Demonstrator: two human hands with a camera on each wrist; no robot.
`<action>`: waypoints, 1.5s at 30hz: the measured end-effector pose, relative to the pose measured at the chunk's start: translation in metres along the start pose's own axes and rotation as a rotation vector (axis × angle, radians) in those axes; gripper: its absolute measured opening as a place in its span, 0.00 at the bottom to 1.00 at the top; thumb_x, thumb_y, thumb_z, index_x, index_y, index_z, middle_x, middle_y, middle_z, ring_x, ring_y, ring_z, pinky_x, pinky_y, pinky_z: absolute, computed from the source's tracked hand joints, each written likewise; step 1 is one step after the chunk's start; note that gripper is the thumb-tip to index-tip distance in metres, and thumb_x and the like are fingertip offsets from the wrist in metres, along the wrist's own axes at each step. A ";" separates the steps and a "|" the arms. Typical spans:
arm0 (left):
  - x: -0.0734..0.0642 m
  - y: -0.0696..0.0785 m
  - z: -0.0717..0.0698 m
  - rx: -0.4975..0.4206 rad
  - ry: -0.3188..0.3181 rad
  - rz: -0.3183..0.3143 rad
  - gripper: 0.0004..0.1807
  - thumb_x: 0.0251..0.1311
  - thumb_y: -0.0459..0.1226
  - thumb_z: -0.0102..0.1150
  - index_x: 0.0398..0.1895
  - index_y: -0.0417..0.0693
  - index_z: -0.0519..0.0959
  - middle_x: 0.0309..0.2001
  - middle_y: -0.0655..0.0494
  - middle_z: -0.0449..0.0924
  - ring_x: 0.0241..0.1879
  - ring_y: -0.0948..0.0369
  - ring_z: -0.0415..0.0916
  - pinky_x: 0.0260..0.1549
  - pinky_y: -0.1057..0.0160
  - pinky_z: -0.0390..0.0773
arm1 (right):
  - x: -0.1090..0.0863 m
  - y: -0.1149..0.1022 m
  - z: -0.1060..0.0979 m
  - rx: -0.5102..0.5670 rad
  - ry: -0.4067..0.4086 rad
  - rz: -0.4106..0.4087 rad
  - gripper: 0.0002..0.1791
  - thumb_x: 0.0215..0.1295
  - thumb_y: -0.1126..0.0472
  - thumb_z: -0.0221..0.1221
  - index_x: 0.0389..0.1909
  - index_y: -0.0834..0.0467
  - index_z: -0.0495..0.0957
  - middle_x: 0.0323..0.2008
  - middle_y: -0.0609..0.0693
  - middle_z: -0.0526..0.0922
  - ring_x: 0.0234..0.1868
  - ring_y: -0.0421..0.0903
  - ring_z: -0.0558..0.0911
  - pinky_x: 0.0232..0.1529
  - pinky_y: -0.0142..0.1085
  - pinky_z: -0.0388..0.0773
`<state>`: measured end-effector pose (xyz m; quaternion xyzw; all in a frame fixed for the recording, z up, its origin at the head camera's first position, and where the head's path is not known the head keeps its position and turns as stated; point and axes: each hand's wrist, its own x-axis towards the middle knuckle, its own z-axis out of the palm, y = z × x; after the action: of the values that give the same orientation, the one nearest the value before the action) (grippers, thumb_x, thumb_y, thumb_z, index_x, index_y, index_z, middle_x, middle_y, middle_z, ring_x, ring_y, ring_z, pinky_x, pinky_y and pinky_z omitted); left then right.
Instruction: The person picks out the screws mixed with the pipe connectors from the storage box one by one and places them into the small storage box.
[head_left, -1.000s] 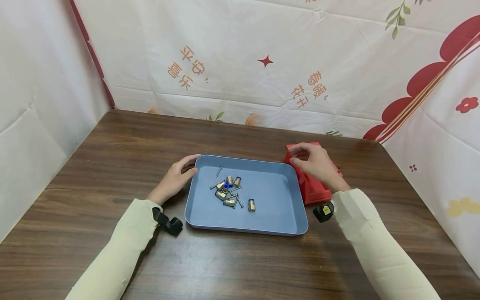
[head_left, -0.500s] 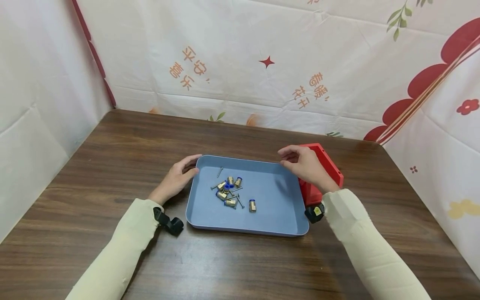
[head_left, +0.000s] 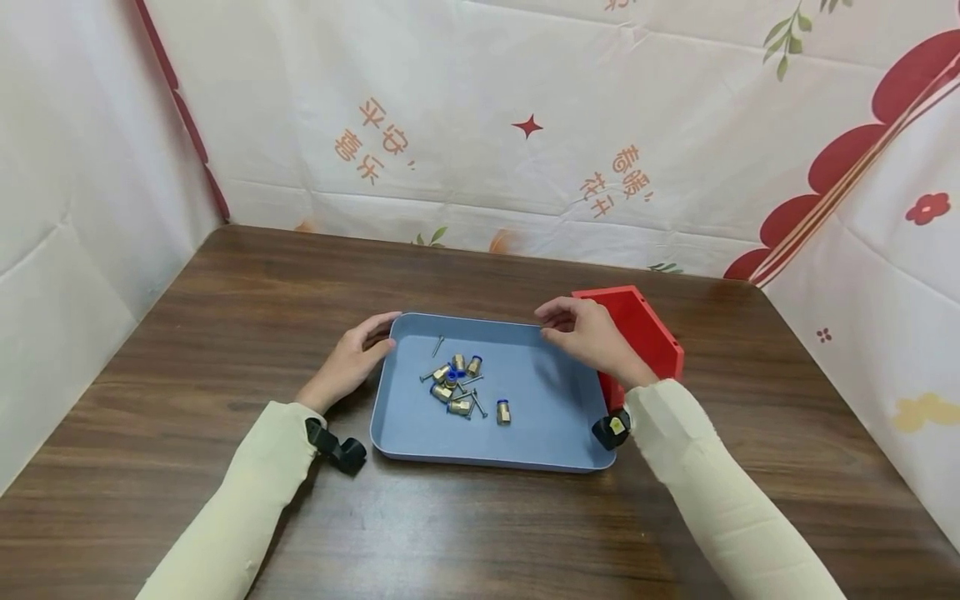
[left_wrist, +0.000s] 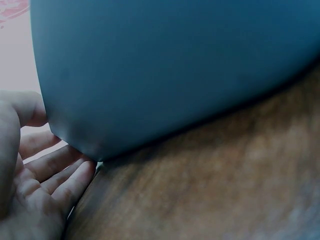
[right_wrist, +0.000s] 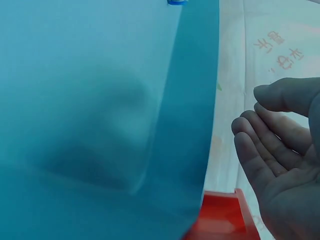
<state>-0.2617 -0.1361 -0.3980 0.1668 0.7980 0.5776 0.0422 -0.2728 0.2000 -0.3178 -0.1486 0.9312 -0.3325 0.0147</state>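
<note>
My left hand grips the far left corner of a shallow blue tray, thumb at the rim and fingers against the outside. In the left wrist view, the fingers touch the tray's outer wall. Inside the tray lie several brass push-in fittings with blue collars and several small screws, mostly clustered left of centre. One brass fitting lies apart, nearer the middle. Over the tray's far right part hovers my right hand, its fingers loosely bent with nothing between them in the right wrist view.
A red plastic bin stands just right of the tray, partly hidden behind my right hand and forearm. The dark wood table runs back to a white printed cloth. More white cloth hangs at both sides.
My right hand has moved left from over the red bin to over the tray's far right part, uncovering more of the bin. The left hand, tray, fittings and screws look unmoved.
</note>
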 end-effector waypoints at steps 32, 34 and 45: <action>0.001 -0.002 0.001 -0.002 0.010 0.002 0.25 0.70 0.33 0.46 0.69 0.39 0.61 0.66 0.37 0.65 0.66 0.44 0.63 0.65 0.44 0.62 | 0.001 0.001 0.042 0.018 -0.076 -0.060 0.16 0.55 0.67 0.66 0.46 0.62 0.81 0.40 0.56 0.84 0.38 0.48 0.81 0.46 0.42 0.81; 0.000 -0.001 0.002 -0.003 0.008 0.002 0.25 0.70 0.33 0.46 0.69 0.39 0.61 0.66 0.37 0.65 0.66 0.44 0.63 0.65 0.43 0.62 | 0.002 0.002 0.044 0.021 -0.089 -0.063 0.16 0.55 0.67 0.66 0.46 0.62 0.81 0.40 0.56 0.84 0.38 0.47 0.81 0.46 0.42 0.81; 0.001 -0.002 0.000 -0.001 0.010 0.003 0.25 0.70 0.33 0.46 0.70 0.40 0.61 0.66 0.37 0.64 0.66 0.44 0.62 0.64 0.43 0.62 | 0.003 -0.002 0.049 0.021 -0.124 -0.051 0.16 0.54 0.65 0.67 0.45 0.60 0.81 0.40 0.53 0.85 0.37 0.45 0.81 0.45 0.38 0.82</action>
<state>-0.2628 -0.1363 -0.3998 0.1649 0.7977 0.5789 0.0376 -0.2689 0.1676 -0.3551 -0.1924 0.9209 -0.3327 0.0653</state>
